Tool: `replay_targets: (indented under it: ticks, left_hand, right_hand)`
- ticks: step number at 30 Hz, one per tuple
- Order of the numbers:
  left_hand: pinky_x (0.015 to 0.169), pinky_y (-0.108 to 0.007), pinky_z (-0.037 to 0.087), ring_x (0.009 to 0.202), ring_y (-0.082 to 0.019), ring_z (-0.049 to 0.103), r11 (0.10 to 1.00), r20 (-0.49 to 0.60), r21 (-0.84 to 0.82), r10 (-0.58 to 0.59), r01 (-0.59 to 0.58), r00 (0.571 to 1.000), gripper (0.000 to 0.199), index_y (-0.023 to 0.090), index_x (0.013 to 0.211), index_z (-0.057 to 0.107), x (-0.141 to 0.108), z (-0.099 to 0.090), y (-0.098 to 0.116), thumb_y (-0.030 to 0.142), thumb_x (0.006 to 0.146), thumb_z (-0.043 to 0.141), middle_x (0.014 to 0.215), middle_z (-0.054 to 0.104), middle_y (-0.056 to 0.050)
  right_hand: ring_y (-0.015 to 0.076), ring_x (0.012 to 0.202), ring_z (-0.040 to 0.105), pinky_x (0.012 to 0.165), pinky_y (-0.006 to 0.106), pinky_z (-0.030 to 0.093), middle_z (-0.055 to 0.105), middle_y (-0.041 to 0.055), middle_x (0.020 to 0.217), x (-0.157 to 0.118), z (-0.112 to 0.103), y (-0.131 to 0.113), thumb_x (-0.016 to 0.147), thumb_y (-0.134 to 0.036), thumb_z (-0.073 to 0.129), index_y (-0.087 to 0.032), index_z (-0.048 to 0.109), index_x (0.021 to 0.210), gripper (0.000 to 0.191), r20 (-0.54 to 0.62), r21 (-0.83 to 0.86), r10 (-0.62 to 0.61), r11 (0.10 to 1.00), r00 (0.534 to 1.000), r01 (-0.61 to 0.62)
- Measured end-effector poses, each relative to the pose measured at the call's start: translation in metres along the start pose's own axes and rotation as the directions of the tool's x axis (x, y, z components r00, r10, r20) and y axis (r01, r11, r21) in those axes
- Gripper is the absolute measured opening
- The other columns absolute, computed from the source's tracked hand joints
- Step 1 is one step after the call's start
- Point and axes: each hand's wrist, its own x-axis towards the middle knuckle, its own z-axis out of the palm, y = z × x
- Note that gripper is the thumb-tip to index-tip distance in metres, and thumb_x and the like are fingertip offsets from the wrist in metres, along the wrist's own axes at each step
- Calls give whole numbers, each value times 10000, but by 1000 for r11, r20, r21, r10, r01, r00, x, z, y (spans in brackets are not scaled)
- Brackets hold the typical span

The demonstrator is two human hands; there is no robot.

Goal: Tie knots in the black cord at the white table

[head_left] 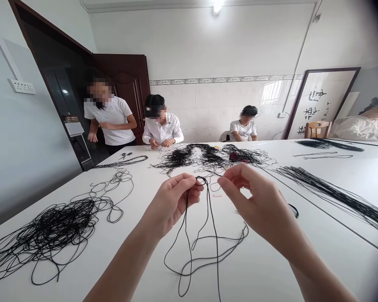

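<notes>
My left hand (176, 199) pinches a black cord (216, 235) between thumb and index finger, over the white table (151, 268). From that pinch the cord forms a small loop, then hangs in several strands whose long curves lie on the table between my forearms. To the right, my right hand (255, 201) is raised with thumb and index fingertips close together, near the small loop. A thin dark strand seems to reach those fingertips, but it is too small to make out clearly.
Tangled black cord (63, 222) lies at the left, with more heaps (182, 156) at the far middle. A straight cord bundle (340, 195) lies at the right. Scissors (126, 155) rest at the far left. Several people sit or stand around the table's far side.
</notes>
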Motion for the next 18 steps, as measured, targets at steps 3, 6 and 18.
replay_targets:
  ticks: [3,6,18]
  left_hand:
    - [670,-186,473,657,-69,561,1000,-20,-28,6,-7,1000,161,132,746,668,0,0,-1,222,870,619,761,635,-19]
    - [694,-191,468,668,-66,556,999,-15,-29,20,-20,1000,169,135,736,652,-1,2,-2,216,878,606,789,640,-19]
    - [659,-231,441,599,-75,539,968,-78,238,95,-74,992,183,158,757,576,-2,5,-6,295,872,616,692,634,-3]
  right_hand:
    - [117,596,529,507,238,400,593,-19,657,-4,0,-7,929,-468,480,-225,576,730,329,167,1,14,1000,986,-15]
    - [129,649,586,536,246,424,653,-24,727,-5,5,-8,911,-443,517,-249,628,791,253,233,-24,36,999,972,-31]
    - [103,497,567,461,241,398,623,-30,651,-8,13,-3,926,-308,545,-238,636,806,166,-179,-154,-355,931,918,330]
